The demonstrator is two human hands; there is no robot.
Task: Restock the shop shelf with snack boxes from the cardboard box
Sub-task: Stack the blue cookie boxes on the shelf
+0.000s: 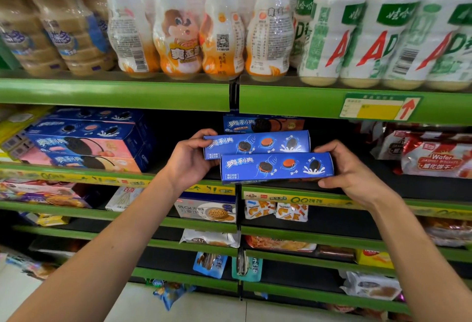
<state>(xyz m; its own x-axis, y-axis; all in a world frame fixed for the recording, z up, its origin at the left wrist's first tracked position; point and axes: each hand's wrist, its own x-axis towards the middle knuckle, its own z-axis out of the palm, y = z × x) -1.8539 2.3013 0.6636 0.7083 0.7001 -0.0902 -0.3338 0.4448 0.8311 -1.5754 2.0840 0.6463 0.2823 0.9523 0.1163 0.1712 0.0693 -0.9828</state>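
Note:
Two long blue cookie boxes are held in front of the second green shelf [281, 197]. The upper blue box [256, 144] lies behind and slightly above the lower blue box [277, 167]. My left hand [190, 159] grips their left ends, thumb over the upper box. My right hand [350, 168] grips the right end of the lower box, thumb underneath. A further blue box [263, 123] stands deeper on the shelf behind them. The cardboard box is out of view.
Stacked blue and pink cookie boxes [86, 140] fill the shelf's left part. Red wafer packs [431, 160] lie at the right. Drink bottles [196, 27] stand on the shelf above. Lower shelves hold biscuit packs [207, 210]. Dark open shelf space lies between the stacks.

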